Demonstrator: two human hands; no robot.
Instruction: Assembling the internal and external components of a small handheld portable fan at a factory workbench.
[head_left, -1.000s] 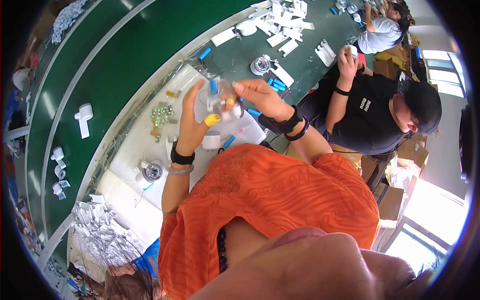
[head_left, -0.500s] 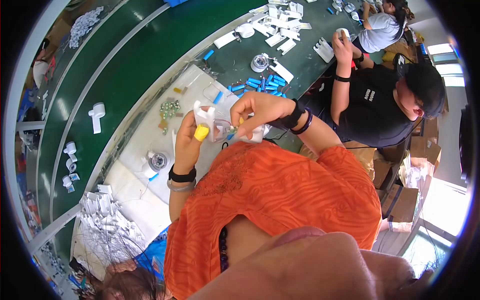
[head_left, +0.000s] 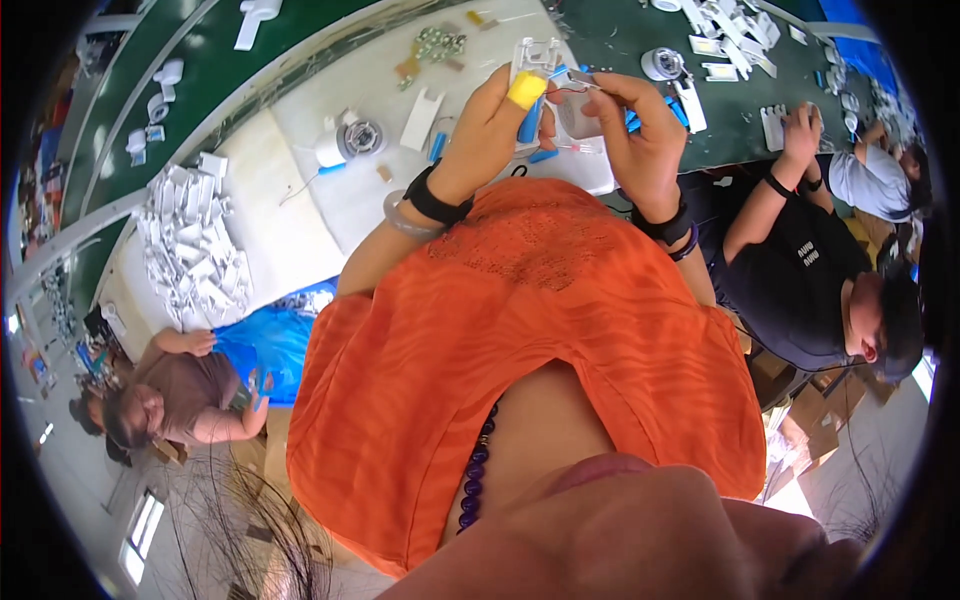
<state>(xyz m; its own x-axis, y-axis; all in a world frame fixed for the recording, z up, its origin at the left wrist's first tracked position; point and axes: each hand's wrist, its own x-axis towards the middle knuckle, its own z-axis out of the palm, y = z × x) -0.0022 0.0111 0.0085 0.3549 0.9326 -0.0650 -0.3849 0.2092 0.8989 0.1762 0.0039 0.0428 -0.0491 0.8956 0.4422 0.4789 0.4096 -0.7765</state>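
My left hand is closed around a white plastic housing, with a yellow wrap on its thumb. A blue cylindrical battery lies along the housing beside that thumb. At the housing's right side, my right hand has its thumb and forefinger pinched together near a small blue-and-metal piece. What exactly sits in that pinch is too small to make out. A translucent round part shows between the two hands, and thin wires hang below it.
Beyond my hands, small circuit boards lie on the pale work mat. A white lamp-like unit stands left, near a pile of white plastic parts. A green conveyor runs behind. Co-workers sit on both sides.
The head view has swung, so the bench sits higher and a co-worker at left shows. My right hand has turned upright beside the housing, and a blue battery now shows at my left thumb.
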